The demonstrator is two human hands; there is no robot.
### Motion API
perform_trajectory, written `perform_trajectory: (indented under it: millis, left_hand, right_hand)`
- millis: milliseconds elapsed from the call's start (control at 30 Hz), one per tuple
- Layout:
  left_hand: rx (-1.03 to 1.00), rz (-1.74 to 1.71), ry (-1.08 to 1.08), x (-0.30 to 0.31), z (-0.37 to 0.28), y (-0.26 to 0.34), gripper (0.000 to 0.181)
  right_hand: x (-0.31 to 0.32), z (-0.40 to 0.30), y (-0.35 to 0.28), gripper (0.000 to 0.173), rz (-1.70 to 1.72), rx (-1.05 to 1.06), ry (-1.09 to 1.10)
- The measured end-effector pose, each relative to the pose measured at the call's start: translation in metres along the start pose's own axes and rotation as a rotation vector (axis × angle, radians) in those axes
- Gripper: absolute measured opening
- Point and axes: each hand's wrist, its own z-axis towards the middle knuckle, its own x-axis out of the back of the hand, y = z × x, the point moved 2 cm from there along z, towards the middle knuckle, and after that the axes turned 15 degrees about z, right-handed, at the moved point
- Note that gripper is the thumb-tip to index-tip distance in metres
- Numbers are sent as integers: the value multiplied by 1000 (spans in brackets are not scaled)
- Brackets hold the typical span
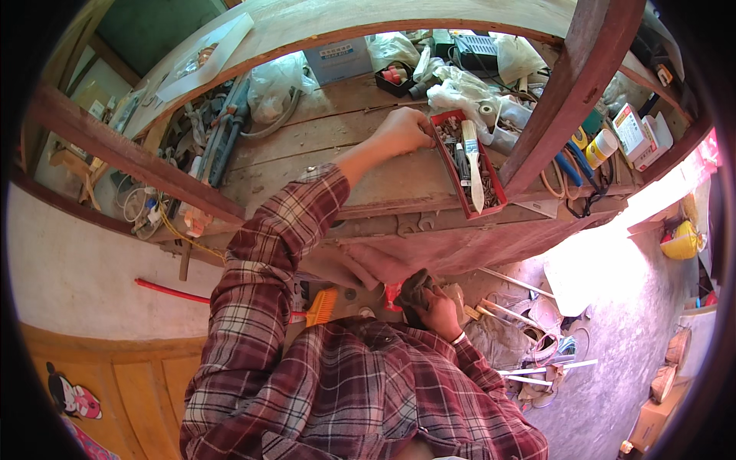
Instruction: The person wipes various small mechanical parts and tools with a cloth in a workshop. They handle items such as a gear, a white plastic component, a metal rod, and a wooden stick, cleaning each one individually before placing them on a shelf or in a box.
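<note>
My left hand (404, 131) reaches onto the wooden shelf, its fingertips at the left wall of a red plastic tray (496, 208); whether they grip it I cannot tell. The tray holds small brown pieces, a paintbrush with a pale handle (474, 167) and a dark tube (462, 161). Lower down, close to my body, my right hand (441, 313) is closed on a dark crumpled cloth (416, 290). Two open-ended wrenches (426, 222) lie at the shelf's front edge.
A slanting wooden post (569, 98) stands right of the tray. Plastic bags (279, 86), a blue-grey box (339, 60) and a black container (393, 80) sit farther back. Long tools lie at left. Below are an orange broom (322, 307) and piled scrap (537, 328).
</note>
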Motion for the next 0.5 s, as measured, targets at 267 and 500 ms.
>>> perform_trajectory:
  millis: [267,500]
  left_hand:
    - [-229,277,185,-6,4,0,16]
    - [97,-839,-117,11,-12,-27,13]
  right_hand:
    - [2,0,-1,36,9,1,16]
    - [4,0,-2,36,14,-31,-7]
